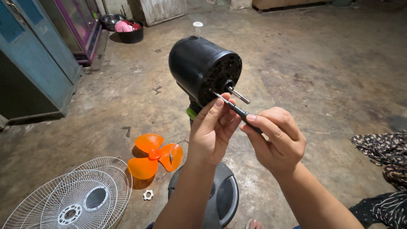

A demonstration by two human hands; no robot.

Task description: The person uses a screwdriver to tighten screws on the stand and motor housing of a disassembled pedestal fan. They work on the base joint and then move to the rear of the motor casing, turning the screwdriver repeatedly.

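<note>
A black fan motor housing [199, 63] stands on its stand over a dark round base [224, 197]. A bare metal shaft [238, 96] sticks out of its perforated front. My right hand [277, 138] grips the black handle of a thin screwdriver [231, 105], whose tip rests against the front of the housing just left of the shaft. My left hand [211, 129] pinches the screwdriver's shank near the tip, fingers closed on it. A white knob [197, 28] rises from the top of the housing.
On the concrete floor to the left lie an orange three-blade fan propeller [154, 154], two white wire fan guards [76, 195] and a small white nut [148, 194]. A blue cabinet [34, 59] stands far left, with bowls [123, 26] behind it. Patterned cloth [383, 169] lies at the right edge.
</note>
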